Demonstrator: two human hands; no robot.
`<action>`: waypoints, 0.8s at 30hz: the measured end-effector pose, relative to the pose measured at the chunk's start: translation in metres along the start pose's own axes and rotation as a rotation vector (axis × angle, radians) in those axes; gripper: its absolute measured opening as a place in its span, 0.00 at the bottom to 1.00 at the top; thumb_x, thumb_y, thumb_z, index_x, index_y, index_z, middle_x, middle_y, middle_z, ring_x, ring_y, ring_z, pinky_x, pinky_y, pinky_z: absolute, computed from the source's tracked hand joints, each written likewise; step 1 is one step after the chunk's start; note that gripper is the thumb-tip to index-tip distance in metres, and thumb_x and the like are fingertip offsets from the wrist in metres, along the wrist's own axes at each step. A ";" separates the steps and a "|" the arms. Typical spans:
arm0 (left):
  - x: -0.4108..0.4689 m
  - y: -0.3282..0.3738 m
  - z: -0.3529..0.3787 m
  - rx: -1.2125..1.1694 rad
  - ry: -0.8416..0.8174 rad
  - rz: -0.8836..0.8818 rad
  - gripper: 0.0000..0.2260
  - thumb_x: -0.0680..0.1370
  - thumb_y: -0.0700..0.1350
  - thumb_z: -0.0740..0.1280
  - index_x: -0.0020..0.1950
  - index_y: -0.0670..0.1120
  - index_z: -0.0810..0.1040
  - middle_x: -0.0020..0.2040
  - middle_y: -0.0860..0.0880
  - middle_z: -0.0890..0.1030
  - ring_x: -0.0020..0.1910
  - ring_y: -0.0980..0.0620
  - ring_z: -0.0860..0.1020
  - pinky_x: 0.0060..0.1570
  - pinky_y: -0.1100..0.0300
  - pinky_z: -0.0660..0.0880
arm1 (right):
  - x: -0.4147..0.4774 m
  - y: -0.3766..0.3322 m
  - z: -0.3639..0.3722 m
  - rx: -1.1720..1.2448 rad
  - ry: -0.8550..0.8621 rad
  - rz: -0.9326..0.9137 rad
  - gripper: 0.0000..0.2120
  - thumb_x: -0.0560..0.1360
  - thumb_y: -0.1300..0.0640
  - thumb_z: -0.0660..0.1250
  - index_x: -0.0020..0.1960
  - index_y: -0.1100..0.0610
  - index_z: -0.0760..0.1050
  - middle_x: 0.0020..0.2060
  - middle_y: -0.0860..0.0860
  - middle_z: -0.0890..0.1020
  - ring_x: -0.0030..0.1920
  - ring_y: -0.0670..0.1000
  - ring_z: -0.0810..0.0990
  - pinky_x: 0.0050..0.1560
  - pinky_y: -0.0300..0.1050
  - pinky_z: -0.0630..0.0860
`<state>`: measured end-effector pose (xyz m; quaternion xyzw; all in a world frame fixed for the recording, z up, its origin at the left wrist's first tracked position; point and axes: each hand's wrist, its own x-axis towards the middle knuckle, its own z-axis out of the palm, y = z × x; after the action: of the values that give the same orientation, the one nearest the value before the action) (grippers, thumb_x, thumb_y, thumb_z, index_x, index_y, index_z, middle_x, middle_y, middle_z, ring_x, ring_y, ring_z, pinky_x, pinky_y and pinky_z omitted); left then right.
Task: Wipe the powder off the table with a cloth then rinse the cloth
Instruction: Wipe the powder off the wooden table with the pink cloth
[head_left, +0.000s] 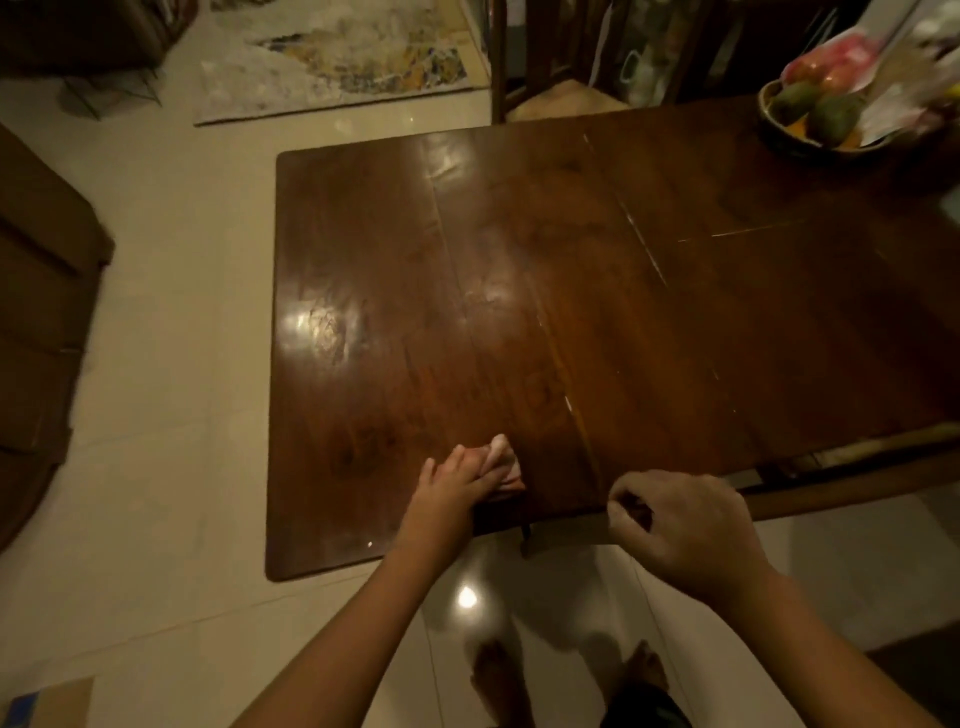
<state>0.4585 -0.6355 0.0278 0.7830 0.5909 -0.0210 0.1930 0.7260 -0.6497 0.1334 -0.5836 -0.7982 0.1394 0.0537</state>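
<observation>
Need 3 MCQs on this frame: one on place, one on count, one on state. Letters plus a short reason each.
1. Where is the cloth?
A. in the fruit bowl
B. near the table's front edge, under the left hand
C. on the floor

2. How many hands touch the cloth?
A. none
B. one
C. two

3. What is the right hand doing?
A. lying flat on the cloth
B. lifting the bowl
C. curled at the table's front edge, apart from the cloth

Key:
1 B, the left hand presses the cloth onto the wood close to the front edge.
2 B, only the left hand lies on it.
3 C, its fingers are bent and it sits well to the right of the cloth; the fruit bowl stands untouched at the far right.
</observation>
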 end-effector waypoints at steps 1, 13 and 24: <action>0.007 -0.002 -0.003 0.004 -0.009 -0.048 0.39 0.78 0.34 0.59 0.79 0.63 0.46 0.81 0.54 0.49 0.80 0.45 0.47 0.76 0.42 0.46 | -0.010 0.007 0.000 -0.028 0.010 0.013 0.16 0.77 0.34 0.54 0.44 0.43 0.74 0.33 0.37 0.73 0.33 0.37 0.71 0.37 0.41 0.66; 0.136 0.099 -0.011 -0.023 -0.042 0.101 0.34 0.78 0.34 0.58 0.80 0.56 0.52 0.80 0.46 0.51 0.78 0.37 0.49 0.75 0.40 0.48 | -0.007 0.093 -0.025 -0.164 0.068 0.275 0.21 0.75 0.38 0.47 0.38 0.46 0.73 0.28 0.42 0.74 0.29 0.42 0.71 0.34 0.42 0.65; 0.254 0.115 -0.026 -0.078 0.091 -0.080 0.31 0.75 0.35 0.60 0.77 0.53 0.63 0.76 0.44 0.64 0.73 0.35 0.61 0.72 0.39 0.60 | 0.000 0.098 -0.031 -0.081 -0.031 0.302 0.24 0.71 0.37 0.43 0.44 0.44 0.76 0.30 0.44 0.76 0.31 0.43 0.73 0.36 0.43 0.65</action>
<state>0.6378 -0.4198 0.0176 0.7509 0.6302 0.0300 0.1951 0.8235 -0.6172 0.1353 -0.6964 -0.7071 0.1226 -0.0040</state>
